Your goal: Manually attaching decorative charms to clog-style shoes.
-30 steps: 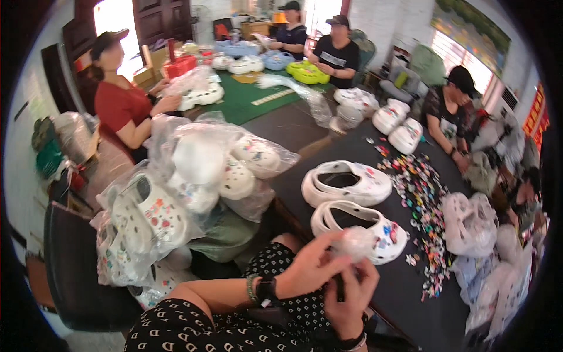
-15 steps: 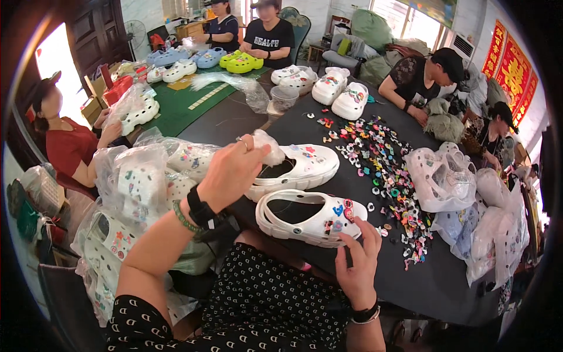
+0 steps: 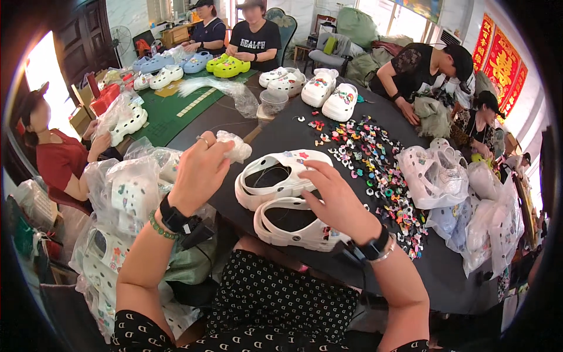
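Note:
In my left hand (image 3: 199,170) a wad of crumpled white plastic film (image 3: 234,146) is pinched, raised just left of two white clogs. The far white clog (image 3: 275,190) and the near white clog (image 3: 293,237) lie side by side on the dark table, toes to the right. Both carry small coloured charms. My right hand (image 3: 346,205) reaches over the clogs, its thumb and fingers apart. Those fingertips are at the upper of the far clog, and the hand hides part of the near clog's toe.
Loose colourful charms (image 3: 375,158) spread across the table on the right. Bagged clogs (image 3: 434,176) lie beyond them, and more bagged clogs (image 3: 135,182) are piled at my left. A finished-looking white pair (image 3: 340,102) stands at the back by a clear tub (image 3: 274,102). Several people work around the table.
My right hand has moved from the near clog's toe up to the far clog. My left hand has drawn left and down, away from the far clog's heel, with the film.

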Demonstrator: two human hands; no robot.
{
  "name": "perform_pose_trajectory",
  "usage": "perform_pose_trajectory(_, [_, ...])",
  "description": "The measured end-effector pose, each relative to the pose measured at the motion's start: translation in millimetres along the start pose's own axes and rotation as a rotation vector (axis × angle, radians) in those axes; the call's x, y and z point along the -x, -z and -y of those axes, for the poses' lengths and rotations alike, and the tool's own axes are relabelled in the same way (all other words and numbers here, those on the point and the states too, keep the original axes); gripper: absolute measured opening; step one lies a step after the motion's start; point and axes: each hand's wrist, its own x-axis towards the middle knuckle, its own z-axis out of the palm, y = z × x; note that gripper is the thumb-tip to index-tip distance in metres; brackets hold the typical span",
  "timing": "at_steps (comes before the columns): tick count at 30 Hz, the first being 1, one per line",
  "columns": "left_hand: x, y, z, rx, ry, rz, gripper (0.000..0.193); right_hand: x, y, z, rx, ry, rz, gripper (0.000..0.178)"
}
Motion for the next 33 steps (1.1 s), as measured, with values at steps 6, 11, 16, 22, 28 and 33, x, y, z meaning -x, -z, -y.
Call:
perform_pose_trajectory(6, [15.0, 18.1, 10.0, -0.008, 0.029, 0.001, 0.028, -72.1, -32.7, -1.5, 0.393, 0.007, 0.014, 0.05])
perform_pose_trajectory(11, [23.9, 18.5, 8.9, 0.047, 0.093, 0.027, 0.03, -82.4, -52.3, -17.2, 0.56, -0.119, 0.283, 0.03])
perform_pose_trajectory(16, [11.4, 9.8, 7.0, 0.119, 0.051, 0.017, 0.032, -74.8, -41.5, -13.1, 0.502, -0.021, 0.11, 0.005])
perform_pose_trajectory(22, [-3.7, -27.5, 9.2, 0.318, 0.026, 0.088, 0.023, -41.0, -18.1, 24.4, 0.127, -0.1, 0.141, 0.008])
perform_pose_trajectory(28, [-7.5, -85.7, 7.3, 0.256, -0.197, 0.286, 0.022, 4.9, -17.3, 53.3, 0.043, 0.033, 0.143, 0.01])
perform_pose_trajectory(33, [-30.5, -117.6, -5.8, 0.323, 0.001, 0.37, 0.019, 37.3, -32.2, 35.2, 0.023, 0.005, 0.057, 0.011])
